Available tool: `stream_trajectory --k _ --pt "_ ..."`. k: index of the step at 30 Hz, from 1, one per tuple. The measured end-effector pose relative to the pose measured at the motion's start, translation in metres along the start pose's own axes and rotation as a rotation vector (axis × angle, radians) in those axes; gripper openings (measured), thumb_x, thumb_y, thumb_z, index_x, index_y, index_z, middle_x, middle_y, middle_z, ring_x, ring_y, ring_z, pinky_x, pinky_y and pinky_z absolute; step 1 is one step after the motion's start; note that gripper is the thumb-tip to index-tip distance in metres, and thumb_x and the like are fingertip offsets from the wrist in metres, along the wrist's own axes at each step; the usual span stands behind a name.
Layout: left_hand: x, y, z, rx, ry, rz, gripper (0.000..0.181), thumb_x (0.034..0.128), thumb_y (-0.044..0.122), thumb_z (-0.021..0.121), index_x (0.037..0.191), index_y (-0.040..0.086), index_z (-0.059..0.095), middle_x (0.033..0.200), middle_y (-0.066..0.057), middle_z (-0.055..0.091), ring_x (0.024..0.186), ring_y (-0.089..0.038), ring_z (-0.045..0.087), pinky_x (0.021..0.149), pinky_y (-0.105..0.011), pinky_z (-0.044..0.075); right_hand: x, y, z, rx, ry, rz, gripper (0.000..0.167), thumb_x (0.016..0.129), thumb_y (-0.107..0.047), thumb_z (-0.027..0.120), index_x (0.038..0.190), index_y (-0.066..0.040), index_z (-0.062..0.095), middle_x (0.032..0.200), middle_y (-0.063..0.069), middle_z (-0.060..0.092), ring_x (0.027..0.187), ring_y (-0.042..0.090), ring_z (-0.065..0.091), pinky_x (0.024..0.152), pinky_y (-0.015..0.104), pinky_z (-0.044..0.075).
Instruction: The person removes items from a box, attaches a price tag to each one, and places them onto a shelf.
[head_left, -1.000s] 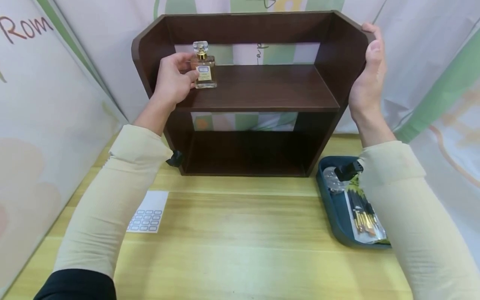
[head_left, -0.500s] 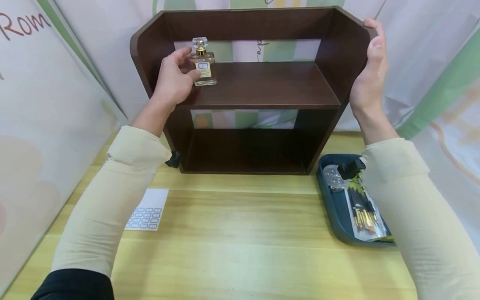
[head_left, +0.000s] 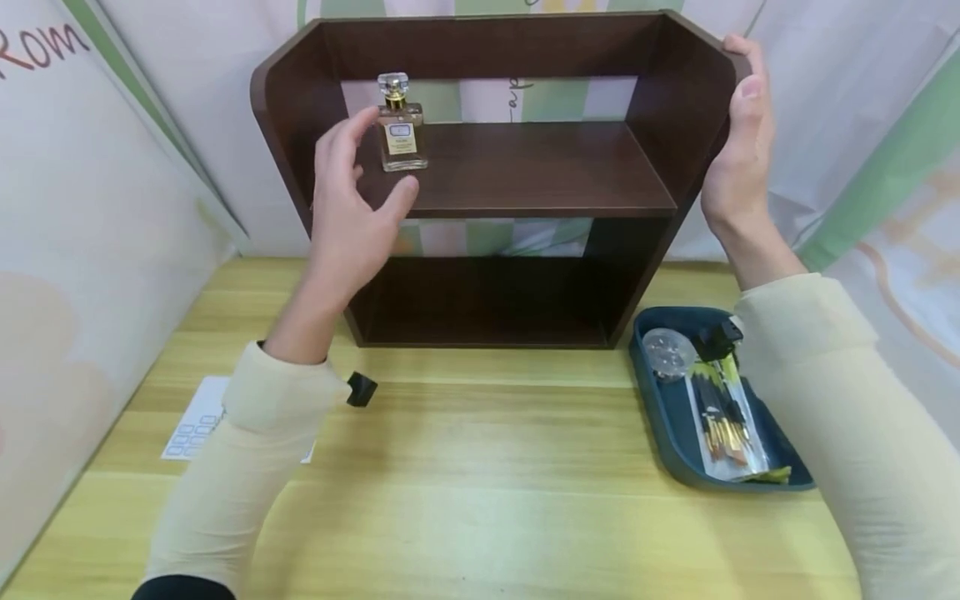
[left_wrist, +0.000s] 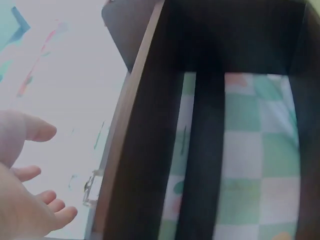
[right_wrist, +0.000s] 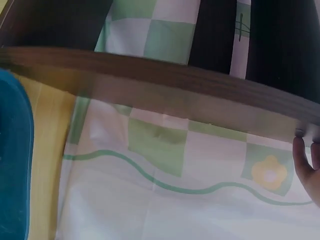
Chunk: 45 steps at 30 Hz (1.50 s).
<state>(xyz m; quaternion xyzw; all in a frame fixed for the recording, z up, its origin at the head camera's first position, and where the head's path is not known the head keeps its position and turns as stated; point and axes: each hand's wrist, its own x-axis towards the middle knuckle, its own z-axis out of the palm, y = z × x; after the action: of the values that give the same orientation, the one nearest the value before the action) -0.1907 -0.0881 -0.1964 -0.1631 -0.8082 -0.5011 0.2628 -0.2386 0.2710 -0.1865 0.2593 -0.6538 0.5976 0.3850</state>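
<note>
A glass perfume bottle [head_left: 401, 137] with a clear cap and a pale label stands upright at the left of the upper board of a dark brown shelf [head_left: 525, 167]. My left hand [head_left: 352, 208] is just in front and to the left of it, thumb and fingers spread apart. In the left wrist view the left hand [left_wrist: 25, 185] has nothing between its fingers, and part of the bottle [left_wrist: 92, 187] shows past the board edge. My right hand [head_left: 742, 150] rests on the shelf's right side panel; in the right wrist view its fingertips touch that panel [right_wrist: 200, 107].
A dark blue tray [head_left: 667, 442] on the right holds a round clear container [head_left: 667, 354] and a pack of brushes [head_left: 720, 417]. A white sheet with printed labels [head_left: 197, 425] lies on the wooden table [head_left: 487, 458], partly under my left sleeve. Fabric hangs behind the shelf.
My left hand has let go of the bottle and drawn back towards me, its fingers spreading. The bottle stays standing on the upper board. My right hand keeps its place on the side panel.
</note>
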Motion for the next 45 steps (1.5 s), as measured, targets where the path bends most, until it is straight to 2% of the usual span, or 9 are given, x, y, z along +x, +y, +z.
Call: stream_trajectory --k 6,10,14,21,30,35,40,43,45 --pt "-0.032 -0.011 0.023 -0.191 0.065 0.173 0.048 0.0877 -0.001 0.07 0.134 0.003 0.059 0.137 -0.006 0.052 0.126 -0.016 0.046 0.102 -0.037 0.046 -0.002 -0.006 -0.007 0.048 -0.117 -0.041 0.043 0.108 -0.028 0.032 0.143 -0.01 0.05 0.116 0.025 0.057 0.094 0.03 0.054 0.076 0.028 0.045" --pt "-0.051 -0.018 0.043 -0.307 0.056 0.289 0.04 0.0861 -0.006 0.069 0.125 -0.004 0.062 0.129 -0.012 0.056 0.116 -0.026 0.053 0.089 -0.042 0.054 -0.003 -0.018 -0.02 0.099 -0.132 0.221 0.042 0.107 -0.032 0.04 0.147 -0.023 0.05 0.12 0.02 0.055 0.094 0.029 0.055 0.072 0.032 0.048" --pt "-0.065 -0.02 0.062 -0.359 -0.013 0.308 0.038 0.0876 -0.003 0.07 0.125 -0.004 0.062 0.128 -0.014 0.057 0.115 -0.024 0.055 0.084 -0.041 0.056 -0.009 -0.027 -0.038 0.122 -0.125 0.432 0.042 0.106 -0.026 0.045 0.147 -0.024 0.05 0.133 0.011 0.05 0.099 0.027 0.06 0.077 0.031 0.054" --pt "-0.086 -0.022 0.091 -0.427 -0.157 0.17 0.041 0.0892 0.003 0.074 0.128 0.001 0.06 0.129 -0.009 0.055 0.115 -0.02 0.055 0.087 -0.04 0.056 -0.054 -0.025 -0.084 0.06 -0.205 0.459 0.045 0.102 -0.019 0.054 0.147 -0.01 0.05 0.132 0.014 0.06 0.097 0.022 0.069 0.078 0.02 0.057" --pt "-0.107 -0.019 0.127 -0.489 -0.335 -0.028 0.049 0.0884 0.01 0.079 0.133 0.01 0.059 0.133 -0.001 0.055 0.117 -0.015 0.056 0.088 -0.039 0.057 -0.1 -0.024 -0.142 -0.092 -0.377 0.475 0.041 0.107 -0.005 0.042 0.147 -0.003 0.047 0.131 0.002 0.063 0.106 0.011 0.066 0.082 0.015 0.054" --pt "-0.119 -0.018 0.144 -0.469 -0.454 -0.098 0.055 0.0869 0.013 0.081 0.137 0.015 0.058 0.136 0.001 0.054 0.119 -0.014 0.054 0.087 -0.036 0.057 -0.13 -0.022 -0.173 -0.45 -0.528 0.576 0.043 0.107 -0.011 0.046 0.149 -0.001 0.043 0.133 -0.014 0.055 0.104 -0.003 0.059 0.081 0.008 0.049" --pt "-0.128 -0.02 0.162 -0.508 -0.509 -0.178 0.054 0.0856 0.01 0.082 0.135 0.016 0.059 0.134 0.002 0.055 0.116 -0.013 0.056 0.085 -0.037 0.059 -0.156 -0.018 -0.197 -0.775 -0.657 0.734 0.059 0.103 -0.026 0.06 0.152 -0.002 0.039 0.147 0.018 0.049 0.105 0.001 0.055 0.081 0.02 0.049" --pt "-0.131 -0.02 0.173 -0.52 -0.531 -0.231 0.052 0.0853 0.011 0.082 0.133 0.016 0.061 0.133 0.0 0.057 0.113 -0.01 0.058 0.08 -0.03 0.059 -0.17 -0.013 -0.208 -0.763 -0.7 0.742 0.06 0.102 -0.017 0.062 0.15 0.007 0.036 0.146 0.037 0.039 0.097 0.001 0.061 0.075 0.027 0.055" --pt "-0.133 -0.019 0.18 -0.514 -0.55 -0.253 0.051 0.0851 0.012 0.082 0.132 0.016 0.062 0.132 -0.001 0.058 0.112 -0.009 0.058 0.077 -0.026 0.059 -0.178 -0.01 -0.215 -0.727 -0.701 0.75 0.058 0.101 -0.011 0.062 0.148 0.011 0.036 0.143 0.039 0.039 0.088 -0.01 0.058 0.067 0.018 0.055"
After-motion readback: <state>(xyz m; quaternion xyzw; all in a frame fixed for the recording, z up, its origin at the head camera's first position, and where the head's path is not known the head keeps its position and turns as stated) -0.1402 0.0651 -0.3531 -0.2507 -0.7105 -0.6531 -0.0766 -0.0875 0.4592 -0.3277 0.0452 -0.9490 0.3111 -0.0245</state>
